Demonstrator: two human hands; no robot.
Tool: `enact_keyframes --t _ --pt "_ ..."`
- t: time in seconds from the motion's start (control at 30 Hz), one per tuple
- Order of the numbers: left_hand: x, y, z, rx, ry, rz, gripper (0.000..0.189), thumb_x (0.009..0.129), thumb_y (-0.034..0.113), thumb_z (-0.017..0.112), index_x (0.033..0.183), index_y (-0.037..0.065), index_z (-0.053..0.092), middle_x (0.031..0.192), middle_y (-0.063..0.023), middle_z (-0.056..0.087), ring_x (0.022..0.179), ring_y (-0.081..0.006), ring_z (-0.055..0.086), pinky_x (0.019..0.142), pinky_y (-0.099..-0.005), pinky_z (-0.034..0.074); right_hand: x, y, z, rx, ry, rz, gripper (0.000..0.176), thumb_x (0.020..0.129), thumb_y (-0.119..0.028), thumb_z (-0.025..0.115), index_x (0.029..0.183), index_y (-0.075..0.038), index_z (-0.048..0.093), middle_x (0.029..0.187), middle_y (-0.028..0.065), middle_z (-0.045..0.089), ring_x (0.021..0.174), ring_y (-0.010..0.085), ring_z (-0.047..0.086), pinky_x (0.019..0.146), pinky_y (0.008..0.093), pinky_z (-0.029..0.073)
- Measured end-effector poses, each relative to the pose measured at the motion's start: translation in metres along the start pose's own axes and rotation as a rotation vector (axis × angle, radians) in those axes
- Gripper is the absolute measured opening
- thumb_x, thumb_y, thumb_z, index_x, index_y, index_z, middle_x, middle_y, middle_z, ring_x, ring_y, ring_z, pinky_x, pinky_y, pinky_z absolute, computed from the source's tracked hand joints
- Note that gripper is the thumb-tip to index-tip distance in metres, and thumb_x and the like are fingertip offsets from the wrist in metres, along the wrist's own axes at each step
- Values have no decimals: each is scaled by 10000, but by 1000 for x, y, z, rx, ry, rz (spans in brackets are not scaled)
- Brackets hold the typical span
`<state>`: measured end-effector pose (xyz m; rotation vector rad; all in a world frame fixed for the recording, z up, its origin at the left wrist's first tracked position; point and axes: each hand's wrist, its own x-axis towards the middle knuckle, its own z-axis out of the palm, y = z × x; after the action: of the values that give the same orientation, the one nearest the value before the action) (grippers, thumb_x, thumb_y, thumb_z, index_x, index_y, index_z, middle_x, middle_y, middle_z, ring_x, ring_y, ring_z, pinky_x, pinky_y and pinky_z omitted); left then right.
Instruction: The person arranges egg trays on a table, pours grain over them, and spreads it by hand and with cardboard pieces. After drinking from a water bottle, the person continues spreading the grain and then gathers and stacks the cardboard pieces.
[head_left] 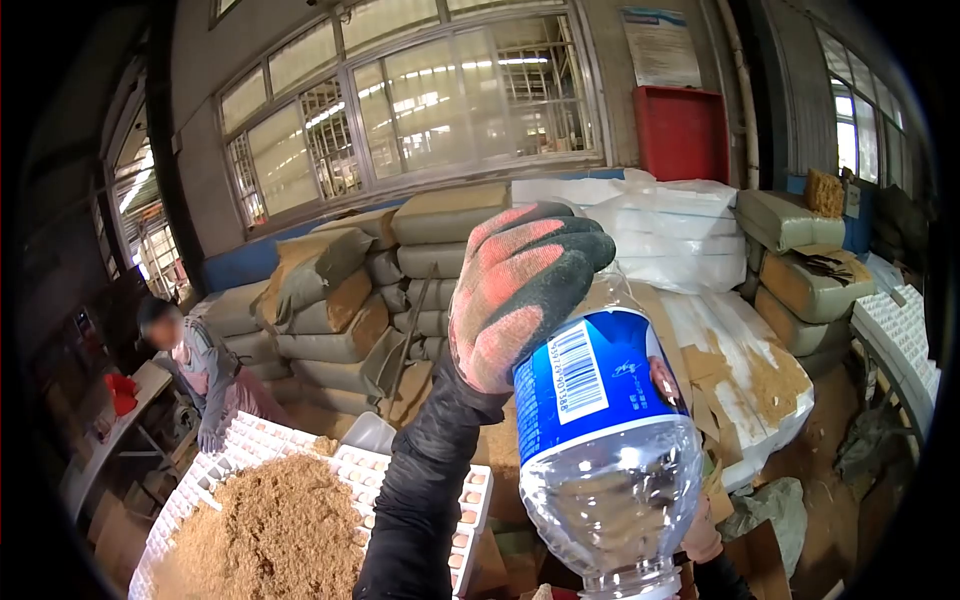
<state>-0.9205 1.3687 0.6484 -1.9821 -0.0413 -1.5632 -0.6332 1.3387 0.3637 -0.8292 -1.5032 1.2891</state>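
Note:
My left hand [530,290], in a red and black work glove, is raised in front of me with its fingers curled over the upper part of a clear plastic bottle [610,470]. The bottle has a blue label with a white barcode, and its narrow end points down. It looks empty. My right hand [703,535] shows only in part at the lower right, behind the bottle's narrow end. Its fingers are hidden. Below my left forearm lies a heap of brown, sawdust-like material [270,530] on white trays [475,490], whose cells hold small, round, brownish things.
Wrapped bales [330,305] and white plastic-wrapped stacks [680,235] line the wall under a window. A torn white-wrapped block [750,370] stands at right, near more white trays [900,335]. At left, a person [205,365] stands by a bench [120,425].

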Motion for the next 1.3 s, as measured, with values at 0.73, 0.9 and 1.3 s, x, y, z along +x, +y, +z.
enact_keyframes --t 0.73,0.9,1.3 --pt "-64 34 -42 164 -149 -201 527 642 183 734 1117 10 585 1064 -168 638 1001 -353 607 888 -452 470 17 -41 40 -190 -17 40 528 694 58 644 1213 32 553 1059 78 651 945 144 615 857 264 485" --pt "-133 80 -31 13 -212 -585 571 629 214 760 1123 -9 580 1059 -175 631 991 -352 607 871 -416 481 27 -37 22 -6 32 -147 589 694 -25 662 1250 79 500 1133 132 632 1048 237 616 912 324 482" --pt "-270 202 -34 -321 -564 -1506 836 604 267 801 1318 10 449 1118 -215 579 1012 -368 584 883 -414 472 81 -64 72 -762 -554 -935 323 740 -176 654 1058 -204 604 1032 111 625 874 280 631 754 382 534"
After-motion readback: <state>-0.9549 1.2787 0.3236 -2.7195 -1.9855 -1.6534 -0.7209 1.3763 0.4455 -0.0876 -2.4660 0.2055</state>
